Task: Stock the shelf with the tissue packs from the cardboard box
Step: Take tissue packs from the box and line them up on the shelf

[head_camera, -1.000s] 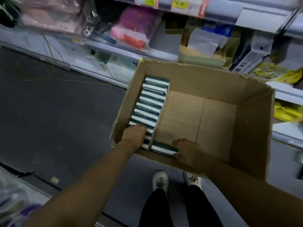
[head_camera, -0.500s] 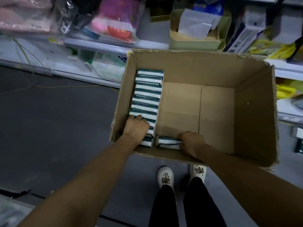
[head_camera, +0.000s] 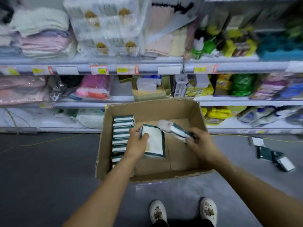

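Both hands are above the open brown cardboard box (head_camera: 195, 112) that stands on the dark grey floor (head_camera: 41, 161) before the grey metal shelves (head_camera: 147, 68). The left hand (head_camera: 136, 141) grips a flat white tissue pack with dark green edges (head_camera: 155, 141), its broad face turned up. The right hand (head_camera: 199, 143) grips a second green-and-white pack (head_camera: 173, 128), blurred and tilted, pointing far and left. A row of the same packs on edge (head_camera: 122, 133) fills the box's left side. Three similar packs (head_camera: 272, 153) lie on the floor to the right.
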The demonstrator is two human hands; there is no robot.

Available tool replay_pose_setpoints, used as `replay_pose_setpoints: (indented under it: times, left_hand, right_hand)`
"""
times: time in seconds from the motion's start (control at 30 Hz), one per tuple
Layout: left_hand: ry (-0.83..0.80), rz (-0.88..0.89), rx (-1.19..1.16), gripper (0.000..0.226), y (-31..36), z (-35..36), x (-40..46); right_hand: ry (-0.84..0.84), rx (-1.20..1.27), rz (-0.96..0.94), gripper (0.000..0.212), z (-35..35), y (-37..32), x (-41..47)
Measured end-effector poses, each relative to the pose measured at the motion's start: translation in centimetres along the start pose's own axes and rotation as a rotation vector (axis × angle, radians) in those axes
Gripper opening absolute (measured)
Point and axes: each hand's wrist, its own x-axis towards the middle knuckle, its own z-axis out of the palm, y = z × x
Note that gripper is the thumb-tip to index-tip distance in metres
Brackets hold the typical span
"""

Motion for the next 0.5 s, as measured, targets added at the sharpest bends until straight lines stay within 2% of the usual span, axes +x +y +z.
replay_pose_setpoints:
  times: [0.07,0.1,0.23,0.3,0.4,0.5]
  left_hand:
    - [-0.054,0.074,-0.101,0.051,3.7,1.7,-1.3]
    - [-0.083,0.105,-0.087,0.054,5.3,2.4,-1.8]
    - [-0.163,0.068,-0.194,0.024,11.8,6.3,-4.6]
    - [-0.2,0.098,-0.22,0.021,14.5,8.6,-6.5]
    - [-0.207,0.251,-0.172,0.02,17.5,13.0,-8.6]
    - [-0.213,0.329,-0.185,0.026,20.2,17.9,-10.7]
  right_hand:
    - [0.091,-0.002,-0.116,0.031,-3.1,-0.5,-0.4]
    - [0.13,0.002,-0.187,0.035,-4.6,-0.5,-0.6]
    - [0.244,0.0,-0.308,0.038,-11.4,-0.3,-1.8]
    - [0.282,0.021,-0.332,0.036,-14.5,0.2,-2.5]
    - [0.274,0.146,-0.308,0.04,-19.4,1.1,-4.2]
    - [0.275,0.424,-0.099,0.069,-24.5,2.9,-5.8]
